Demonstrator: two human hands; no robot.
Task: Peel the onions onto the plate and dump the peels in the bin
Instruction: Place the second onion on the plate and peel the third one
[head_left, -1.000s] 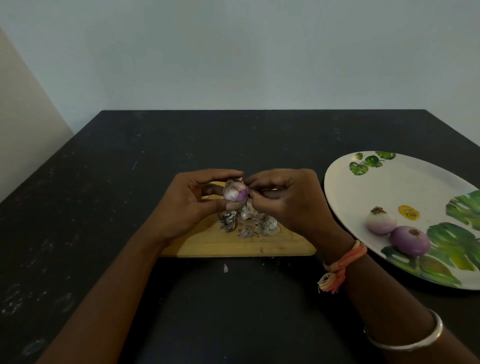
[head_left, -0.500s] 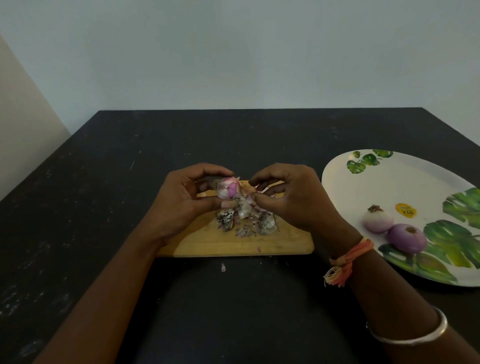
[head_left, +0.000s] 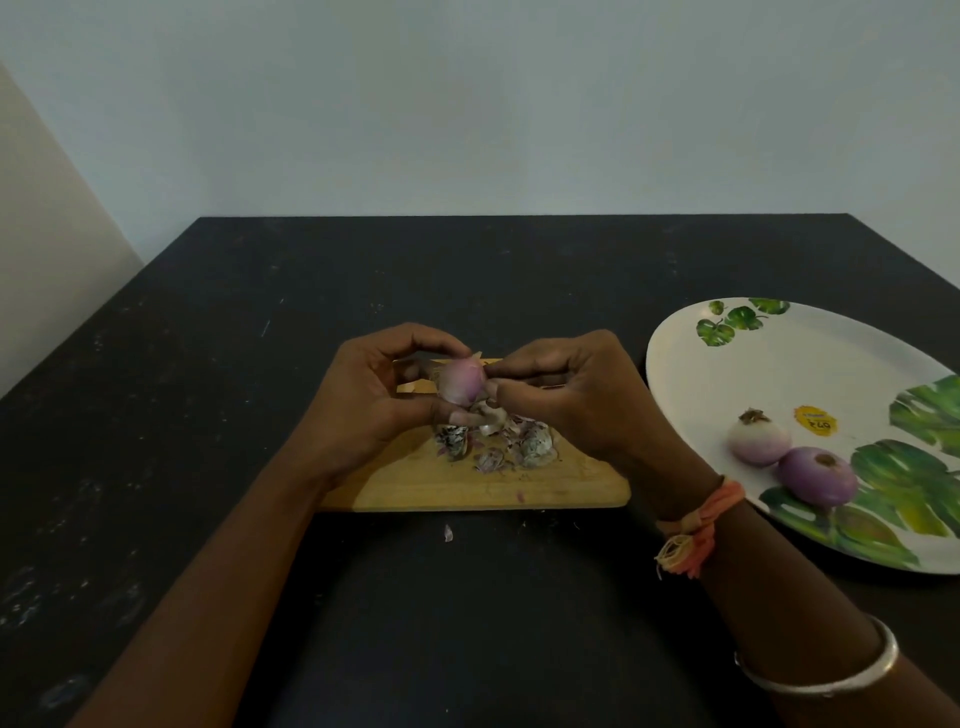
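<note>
My left hand (head_left: 374, 400) grips a small pink-purple onion (head_left: 461, 383) just above a wooden cutting board (head_left: 467, 488). My right hand (head_left: 566, 389) pinches the skin at the onion's right side with thumb and forefinger. A loose strip of pale skin hangs under the onion. Dry onion peels (head_left: 493, 441) lie in a heap on the board below both hands. Two peeled onions, one whitish (head_left: 758, 440) and one purple (head_left: 818, 475), sit on the white leaf-patterned plate (head_left: 779, 364) at the right. No bin is in view.
A small scrap of peel (head_left: 448, 532) lies on the black table (head_left: 208, 364) in front of the board. The plate runs past the right frame edge. A pale wall stands behind the table.
The onion has been turned in my left hand, so more smooth pink surface shows. My right fingers have shifted from below the onion up to its right side.
</note>
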